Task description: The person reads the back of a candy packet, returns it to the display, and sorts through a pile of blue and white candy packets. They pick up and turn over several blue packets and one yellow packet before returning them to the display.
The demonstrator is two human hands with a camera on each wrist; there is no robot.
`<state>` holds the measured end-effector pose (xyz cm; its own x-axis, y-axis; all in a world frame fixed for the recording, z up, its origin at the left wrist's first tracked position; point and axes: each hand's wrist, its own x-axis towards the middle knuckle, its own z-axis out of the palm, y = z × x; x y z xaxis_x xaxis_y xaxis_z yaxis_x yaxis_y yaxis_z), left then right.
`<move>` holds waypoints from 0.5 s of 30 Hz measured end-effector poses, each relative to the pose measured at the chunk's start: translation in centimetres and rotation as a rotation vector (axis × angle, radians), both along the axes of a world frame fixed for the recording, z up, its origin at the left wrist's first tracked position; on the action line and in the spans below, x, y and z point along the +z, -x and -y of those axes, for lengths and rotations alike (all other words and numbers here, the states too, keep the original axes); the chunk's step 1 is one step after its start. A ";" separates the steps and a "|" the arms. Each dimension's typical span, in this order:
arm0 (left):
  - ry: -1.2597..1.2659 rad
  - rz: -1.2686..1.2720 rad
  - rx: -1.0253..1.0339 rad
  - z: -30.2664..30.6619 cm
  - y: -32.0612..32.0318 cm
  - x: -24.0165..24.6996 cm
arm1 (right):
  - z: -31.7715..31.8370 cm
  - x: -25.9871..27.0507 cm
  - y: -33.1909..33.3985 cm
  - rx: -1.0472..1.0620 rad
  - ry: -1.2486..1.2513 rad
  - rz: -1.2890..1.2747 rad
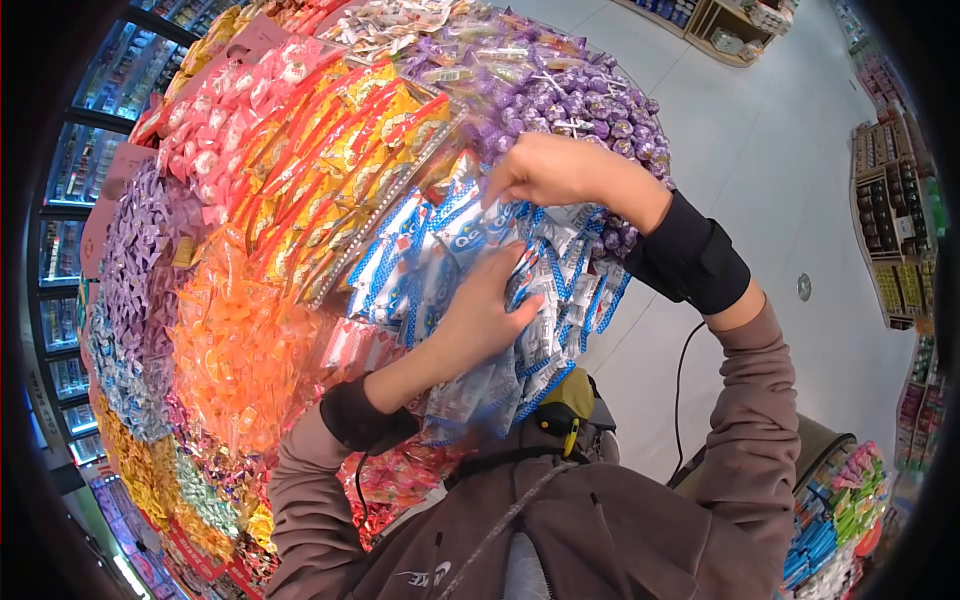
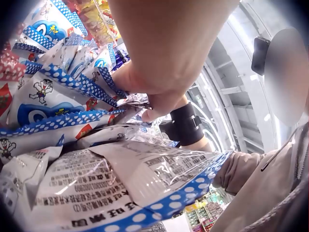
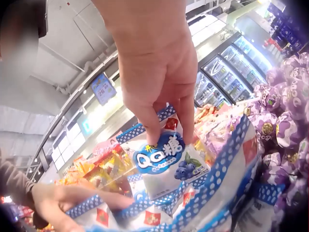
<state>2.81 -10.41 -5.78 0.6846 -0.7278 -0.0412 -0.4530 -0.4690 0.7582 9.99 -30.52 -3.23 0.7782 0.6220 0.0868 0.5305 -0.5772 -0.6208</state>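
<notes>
In the head view, my right hand is above the pile of blue-and-white candy packets. Its thumb and fingers pinch the top of one packet with a blueberry picture in the right wrist view, which hangs front outward. My left hand lies lower on the same pile, thumb and index finger spread apart; in the left wrist view this hand reaches in among dotted-edge packets. The left hand's fingers rest over packets in the right wrist view, their tips partly hidden.
Yellow-and-red bags and orange-wrapped candy lie to the left. Purple round candies border the blue packets at the upper right. A yellow-green pouch is at the waist, and grey floor runs to shelves on the right.
</notes>
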 end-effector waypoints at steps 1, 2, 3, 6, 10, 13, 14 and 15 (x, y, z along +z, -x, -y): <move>0.016 0.010 -0.002 0.0 0.0 -0.1 | -0.3 -0.2 0.1 -0.007 0.081 -0.063; 0.032 0.020 -0.002 -0.1 0.0 -0.2 | -0.5 -0.4 0.0 0.012 0.116 -0.056; 0.048 0.030 -0.002 -0.1 -0.1 -0.3 | -0.7 -0.8 -0.1 0.033 0.151 -0.048; 0.091 0.012 -0.007 -0.2 -0.2 -0.4 | -1.0 -1.3 -0.4 0.088 0.227 -0.009; 0.075 -0.022 0.002 -0.2 -0.2 0.3 | -1.7 -1.1 -1.2 0.143 0.368 -0.004; 0.086 -0.020 0.006 -0.2 -0.2 0.1 | -2.3 -2.2 -2.2 0.163 0.417 0.003; 0.103 -0.013 0.011 -0.3 -0.2 -0.1 | -2.5 -2.7 -2.4 0.162 0.423 0.006; 0.119 -0.006 0.016 -0.3 -0.3 -0.3 | -2.6 -3.4 -2.6 0.180 0.448 -0.005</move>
<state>3.10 -10.11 -6.09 0.6958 -0.7170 0.0412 -0.4419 -0.3822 0.8116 12.62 -27.88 -6.64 0.6543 0.7223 -0.2240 0.6443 -0.6875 -0.3350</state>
